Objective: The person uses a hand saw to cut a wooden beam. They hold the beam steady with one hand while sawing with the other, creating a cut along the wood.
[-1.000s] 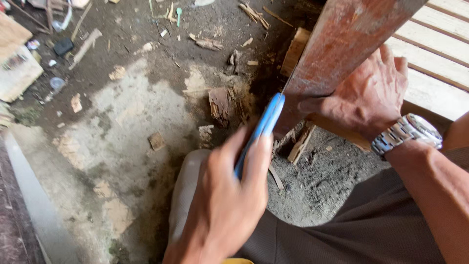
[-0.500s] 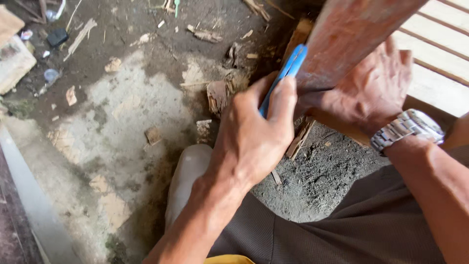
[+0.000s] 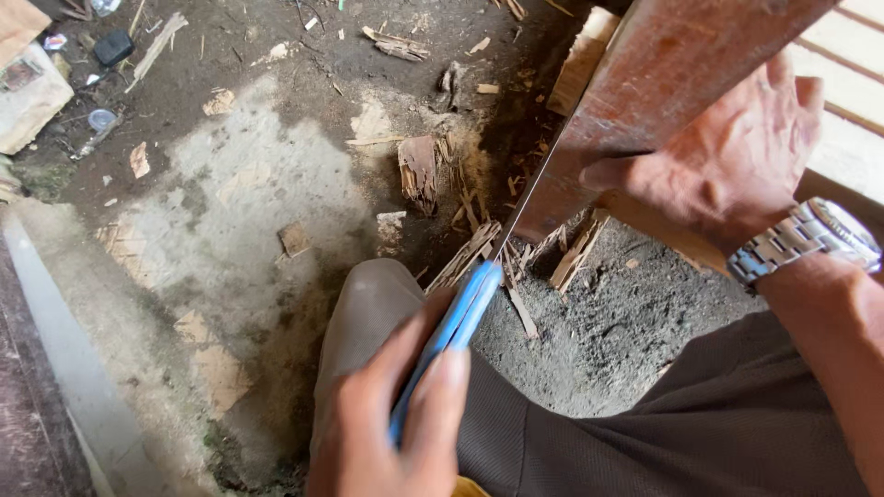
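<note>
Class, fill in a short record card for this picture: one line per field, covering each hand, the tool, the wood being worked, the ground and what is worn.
Left hand: left hand grips the blue-handled knife, low in the frame
Blade: thin, its tip reaches the edge of the reddish plank
Right hand: right hand pressed flat on the plank
Wrist: metal wristwatch on the right wrist
Ground: dirt floor strewn with wood shavings
Clothing: dark trousers
</note>
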